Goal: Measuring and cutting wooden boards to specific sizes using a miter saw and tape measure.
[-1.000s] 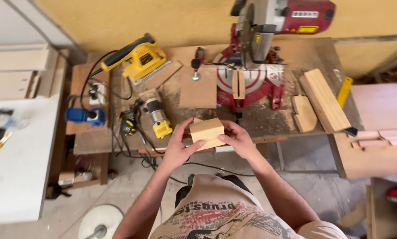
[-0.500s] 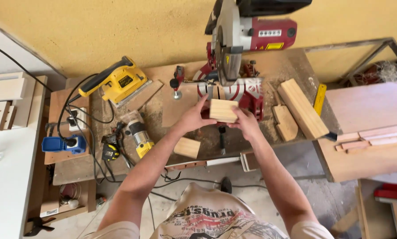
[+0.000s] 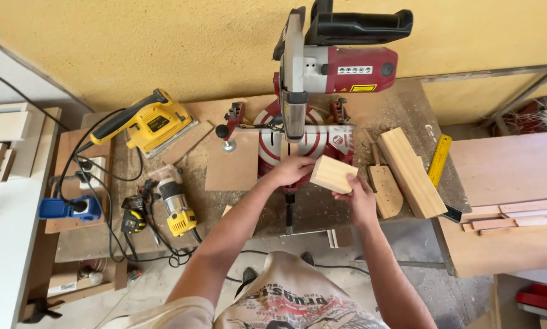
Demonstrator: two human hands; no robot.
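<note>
**Wood block held at the saw base**

Left hand [image 3: 291, 171] wrapped around the 9 o'clock end of a pale wood block [image 3: 333, 174], fingers curled on its edge. Right hand [image 3: 362, 201] cupped under the block's 5 o'clock corner, thumb against its side. Block tilted, just in front of the red mitre saw [image 3: 310, 91] — blade raised above at 12 o'clock, not touching wood.

At 3 o'clock on the dusty surface [image 3: 249, 213]: a long plank [image 3: 411, 172], a small drilled board [image 3: 385, 190], a yellow ruler [image 3: 438, 160]. At 9 o'clock: a yellow sander [image 3: 154, 125] and a small router [image 3: 174, 206] among tangled cords.

Likely risk — fingers close to the blade path if the block sits crooked; sawdust could let it slide.
</note>
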